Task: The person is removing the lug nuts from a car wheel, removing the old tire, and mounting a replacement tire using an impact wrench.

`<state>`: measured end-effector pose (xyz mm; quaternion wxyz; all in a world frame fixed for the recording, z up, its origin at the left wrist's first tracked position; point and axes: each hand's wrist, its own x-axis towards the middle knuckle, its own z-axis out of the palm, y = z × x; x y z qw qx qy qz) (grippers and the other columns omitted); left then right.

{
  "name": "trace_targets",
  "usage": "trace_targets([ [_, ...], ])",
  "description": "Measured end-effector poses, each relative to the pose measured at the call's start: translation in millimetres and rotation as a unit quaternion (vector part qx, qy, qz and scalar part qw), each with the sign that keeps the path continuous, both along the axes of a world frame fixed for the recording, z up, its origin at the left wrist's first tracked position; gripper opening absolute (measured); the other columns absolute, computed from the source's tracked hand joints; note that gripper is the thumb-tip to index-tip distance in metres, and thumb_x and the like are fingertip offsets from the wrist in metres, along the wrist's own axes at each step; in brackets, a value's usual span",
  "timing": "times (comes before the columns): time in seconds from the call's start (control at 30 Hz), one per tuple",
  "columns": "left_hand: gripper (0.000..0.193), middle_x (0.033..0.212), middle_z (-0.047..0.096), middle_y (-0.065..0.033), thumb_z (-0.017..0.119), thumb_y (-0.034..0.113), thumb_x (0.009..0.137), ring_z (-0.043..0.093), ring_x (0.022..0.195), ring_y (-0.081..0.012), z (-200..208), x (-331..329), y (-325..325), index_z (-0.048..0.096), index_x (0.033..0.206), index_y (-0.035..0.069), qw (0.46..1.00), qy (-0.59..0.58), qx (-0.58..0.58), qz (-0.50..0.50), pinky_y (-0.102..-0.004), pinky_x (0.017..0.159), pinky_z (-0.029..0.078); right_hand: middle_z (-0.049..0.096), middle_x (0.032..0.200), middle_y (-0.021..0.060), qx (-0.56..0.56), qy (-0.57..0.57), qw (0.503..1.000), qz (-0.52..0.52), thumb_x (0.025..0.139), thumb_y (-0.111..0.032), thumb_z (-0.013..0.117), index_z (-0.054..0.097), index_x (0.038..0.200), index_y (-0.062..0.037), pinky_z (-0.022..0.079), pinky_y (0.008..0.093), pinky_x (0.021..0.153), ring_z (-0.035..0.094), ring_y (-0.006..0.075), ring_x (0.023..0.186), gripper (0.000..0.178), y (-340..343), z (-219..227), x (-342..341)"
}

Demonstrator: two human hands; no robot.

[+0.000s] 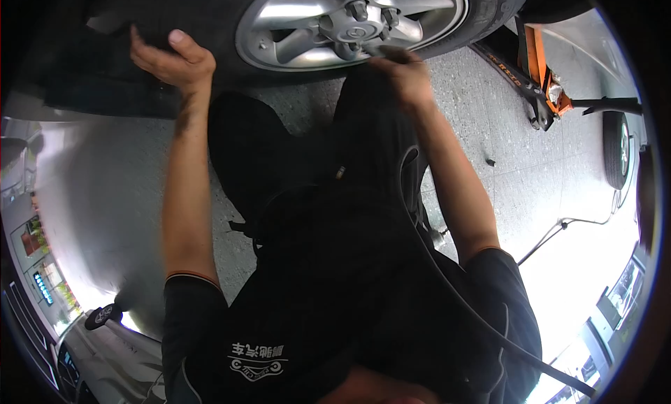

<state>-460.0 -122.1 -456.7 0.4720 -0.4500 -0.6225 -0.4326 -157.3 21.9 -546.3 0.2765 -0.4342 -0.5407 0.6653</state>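
A silver five-spoke wheel (pixel 293 51) with a dark tyre (pixel 489 19) is at the top, mounted on a dark car body (pixel 84 61). Lug nuts (pixel 358 11) surround its center cap (pixel 356 31). My right hand (pixel 405 79) is at the wheel's lower edge, near the lowest lug nut. Motion smears its fingers, so whatever they may grip cannot be made out. Left of the wheel, my left hand (pixel 175 60) is raised beside the dark bodywork, palm up, fingers spread, holding nothing.
An orange and black floor jack (pixel 538 68) reaches toward the car at the upper right. A loose wheel (pixel 615 151) stands at the far right. A black hose (pixel 454 285) passes along my right side. On the grey speckled floor (pixel 468 131) lies a small dark piece (pixel 491 163).
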Motion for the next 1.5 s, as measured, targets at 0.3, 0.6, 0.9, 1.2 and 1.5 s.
trace_targets([
  [0.3, 0.068, 0.117, 0.051, -0.0292, 0.044, 0.047, 0.097, 0.051, 0.107, -0.0411, 0.9, 4.6, -2.0, 0.044, 0.128, -0.013, 1.0, 0.001, -0.005, 0.009, -0.047, 0.092, 0.043, 0.066, 0.101, 0.0111, -0.257, 0.202, 0.925, -0.193, 0.087, -0.002, 0.069, 0.057, 0.111, 0.0025, 0.052, 0.0335, 0.078, 0.066, 0.0243, 0.092, 0.027, -47.2, -34.8, -107.5],
  [0.6, 0.069, 0.117, 0.051, -0.0273, 0.045, 0.048, 0.096, 0.051, 0.107, -0.0392, 0.6, -1.6, -2.0, 0.043, 0.129, -0.012, 1.0, 0.008, 0.005, 0.007, -0.0469, 0.093, 0.042, 0.057, 0.124, 0.0154, -0.337, 0.303, 0.867, -0.206, 0.103, -0.022, 0.045, 0.039, 0.133, -0.0039, 0.051, 0.0417, 0.086, 0.063, 0.0306, 0.108, 0.036, -55.0, -44.0, -124.8],
  [0.9, 0.071, 0.119, 0.05, -0.0277, 0.045, 0.049, 0.095, 0.05, 0.109, -0.04, 1.4, -0.9, -5.3, 0.043, 0.13, -0.012, 1.0, -0.014, -0.001, 0.015, -0.0474, 0.095, 0.04, 0.059, 0.119, 0.0156, -0.433, 0.276, 0.845, -0.148, 0.106, -0.035, 0.032, 0.047, 0.126, -0.0101, 0.048, 0.0372, 0.079, 0.062, 0.0261, 0.103, 0.036, -45.1, -50.2, -128.0],
  [1.2, 0.072, 0.118, 0.051, -0.027, 0.051, 0.05, 0.091, 0.05, 0.108, -0.0423, -7.5, 7.5, 12.2, 0.045, 0.13, -0.01, 0.999, -0.032, 0.01, -0.016, -0.0493, 0.095, 0.039, 0.048, 0.062, 0.0009, -0.562, 0.258, 0.784, -0.053, 0.102, -0.031, 0.04, 0.052, 0.086, -0.0097, 0.041, 0.0311, 0.051, 0.049, 0.0146, 0.055, 0.03, -19.5, -74.5, -102.8],
  [1.5, 0.062, 0.103, 0.053, -0.0378, 0.043, 0.036, 0.099, 0.06, 0.086, -0.0464, -5.9, -9.3, 12.3, 0.037, 0.119, -0.022, 0.997, 0.053, -0.055, -0.018, -0.0507, 0.073, 0.052, 0.068, 0.106, 0.0176, 0.142, -0.342, 0.906, -0.207, 0.088, -0.025, 0.065, 0.055, 0.126, -0.0014, 0.054, 0.0374, 0.078, 0.067, 0.0276, 0.091, 0.046, 107.7, -162.4, 210.7],
])
